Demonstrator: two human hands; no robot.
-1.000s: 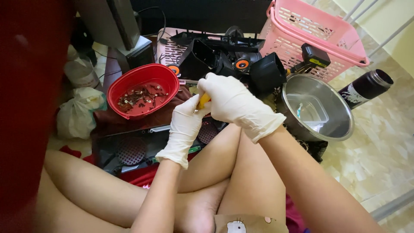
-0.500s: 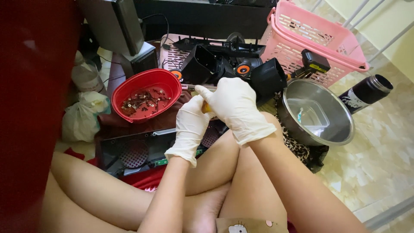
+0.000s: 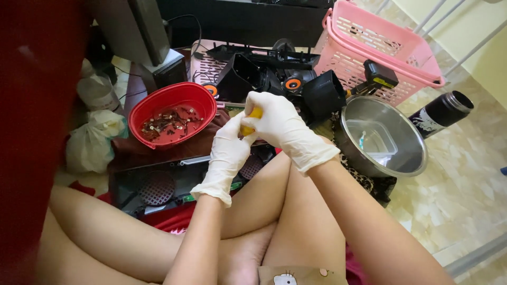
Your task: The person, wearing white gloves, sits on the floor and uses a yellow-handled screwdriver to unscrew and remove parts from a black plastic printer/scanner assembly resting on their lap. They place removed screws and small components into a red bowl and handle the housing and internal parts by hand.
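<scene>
A small yellow object (image 3: 252, 119) is being grasped between both gloved hands, the left hand (image 3: 228, 153) clenched on its lower end and the right hand (image 3: 280, 126) closed over its upper end, just right of the red bowl (image 3: 158, 101). Small dark parts are being held in that bowl. Right of it, a steel bowl (image 3: 401, 163) is being kept; beyond, a pink basket (image 3: 369, 63).

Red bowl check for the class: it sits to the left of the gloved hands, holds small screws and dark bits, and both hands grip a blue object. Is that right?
Not quite. The object gripped by the left hand and the right hand is yellow, not blue, as the head view shows. The red bowl does sit left of the hands and holds small screws and dark bits.
</scene>
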